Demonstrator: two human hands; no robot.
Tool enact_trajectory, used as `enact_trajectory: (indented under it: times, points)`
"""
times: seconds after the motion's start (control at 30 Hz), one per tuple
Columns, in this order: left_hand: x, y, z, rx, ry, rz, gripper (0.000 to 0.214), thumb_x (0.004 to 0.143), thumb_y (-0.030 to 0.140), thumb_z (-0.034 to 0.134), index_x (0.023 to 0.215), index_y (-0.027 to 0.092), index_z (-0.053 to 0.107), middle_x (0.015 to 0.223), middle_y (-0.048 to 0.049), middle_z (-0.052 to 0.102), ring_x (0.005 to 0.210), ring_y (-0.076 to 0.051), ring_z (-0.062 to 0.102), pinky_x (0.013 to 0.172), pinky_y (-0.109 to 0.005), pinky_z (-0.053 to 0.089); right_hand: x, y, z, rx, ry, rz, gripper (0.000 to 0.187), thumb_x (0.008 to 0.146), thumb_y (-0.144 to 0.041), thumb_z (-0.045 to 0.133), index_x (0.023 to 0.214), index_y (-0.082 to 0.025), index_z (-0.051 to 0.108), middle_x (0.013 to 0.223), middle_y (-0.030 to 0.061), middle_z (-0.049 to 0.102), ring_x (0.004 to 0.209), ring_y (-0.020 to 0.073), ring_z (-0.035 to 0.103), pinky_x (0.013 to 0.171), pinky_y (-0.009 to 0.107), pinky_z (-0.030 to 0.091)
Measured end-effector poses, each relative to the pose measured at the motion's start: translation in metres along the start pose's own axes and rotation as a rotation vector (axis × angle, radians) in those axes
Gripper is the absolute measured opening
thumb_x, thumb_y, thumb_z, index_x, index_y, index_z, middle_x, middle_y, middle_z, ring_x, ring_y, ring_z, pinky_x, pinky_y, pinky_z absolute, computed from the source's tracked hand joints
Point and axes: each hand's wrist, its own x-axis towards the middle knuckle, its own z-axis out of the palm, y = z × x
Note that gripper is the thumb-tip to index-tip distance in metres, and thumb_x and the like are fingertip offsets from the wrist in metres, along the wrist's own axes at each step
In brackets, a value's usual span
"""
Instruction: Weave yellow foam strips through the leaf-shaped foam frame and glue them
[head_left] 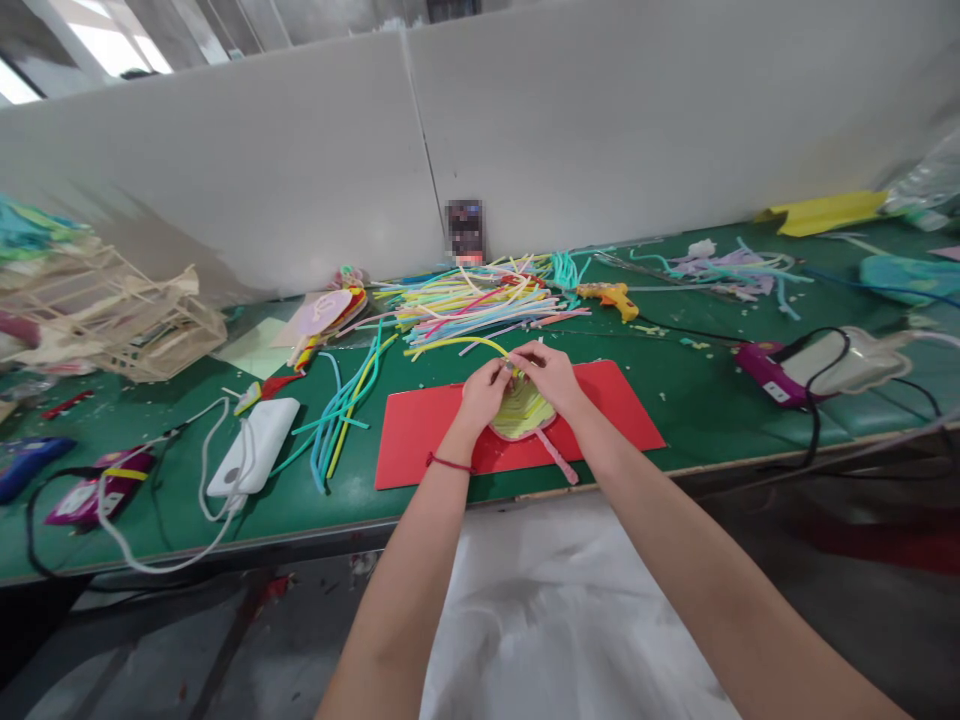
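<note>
A small fan-shaped craft piece (pixel 517 418) lies on a red card (pixel 420 440); it has a yellow-green face, a pink rim and a pink wrapped handle pointing toward me. My left hand (pixel 484 395) is closed at the upper left of the fan, its fingertips pinching at a yellow strip (pixel 459 342). My right hand (pixel 551 378) is closed beside it, thumb and fingers pinching the same soft strip at the fan's upper edge. The strip's loose end curves away to the left. Fingers cover the exact point where strip and fan meet.
Behind the card lies a pile of coloured strips (pixel 472 305), with a yellow glue gun (pixel 611 298) to its right. Teal and yellow strips (pixel 349 405), a white power bank (pixel 255 447) and cables are at left. A purple device (pixel 776 375) sits right.
</note>
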Motion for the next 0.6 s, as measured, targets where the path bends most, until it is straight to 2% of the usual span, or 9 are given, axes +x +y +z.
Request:
enact_trajectory:
  times: [0.17, 0.37, 0.6]
  points:
    - [0.0, 0.0009, 0.0002, -0.03, -0.015, 0.018, 0.025, 0.083, 0.027, 0.041, 0.061, 0.018, 0.047, 0.059, 0.0008, 0.055, 0.059, -0.011, 0.051, 0.061, -0.023, 0.039, -0.0001, -0.0012, 0.0002, -0.007, 0.038, 0.023, 0.027, 0.068, -0.044, 0.061, 0.074, -0.018, 0.063, 0.074, 0.0027, 0.063, 0.067, 0.0141, 0.057, 0.058, 0.026, 0.045]
    - [-0.0005, 0.0019, 0.0017, -0.043, -0.018, -0.008, 0.011, 0.077, 0.024, 0.051, 0.069, 0.017, 0.05, 0.065, 0.0014, 0.058, 0.063, -0.011, 0.053, 0.064, -0.023, 0.041, 0.0004, 0.0012, 0.0001, 0.058, 0.103, 0.083, 0.029, 0.068, -0.045, 0.061, 0.078, -0.017, 0.062, 0.072, 0.0026, 0.062, 0.059, 0.0114, 0.054, 0.047, 0.022, 0.043]
    - [0.0009, 0.007, -0.0021, -0.155, 0.086, -0.022, 0.013, 0.08, 0.025, 0.046, 0.073, 0.017, 0.053, 0.067, 0.0003, 0.058, 0.062, -0.01, 0.054, 0.062, -0.022, 0.042, 0.0006, 0.0011, 0.0015, 0.119, 0.1, 0.082, 0.031, 0.065, -0.048, 0.063, 0.074, -0.018, 0.058, 0.067, 0.0006, 0.059, 0.056, 0.0113, 0.053, 0.042, 0.022, 0.041]
